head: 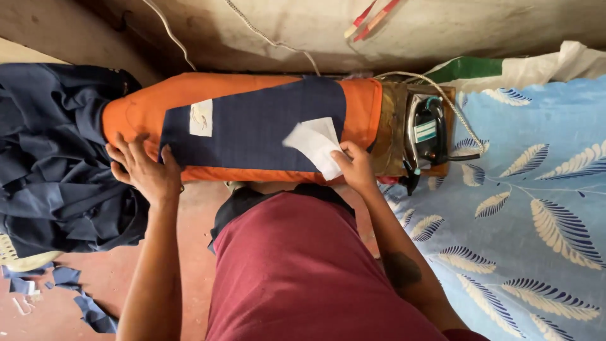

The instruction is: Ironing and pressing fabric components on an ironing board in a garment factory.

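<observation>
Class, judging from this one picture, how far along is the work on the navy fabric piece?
Done: the navy piece lies flat on the orange pad. In hand: the right hand holds a white piece over it while the left hand steadies its edge. Left: the iron rests unused beside them.

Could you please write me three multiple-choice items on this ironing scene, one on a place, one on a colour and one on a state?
1. Where is the iron?
A. at the right end of the pad
B. on the floor
C. in the left hand

2. What colour is the pad?
A. green
B. orange
C. white

3. What is the right hand doing?
A. resting empty
B. gripping the iron
C. holding a white piece

Answers: 1 A, it sits past the pad's end. 2 B, orange shows around the navy cloth. 3 C, fingers pinch it.
</observation>
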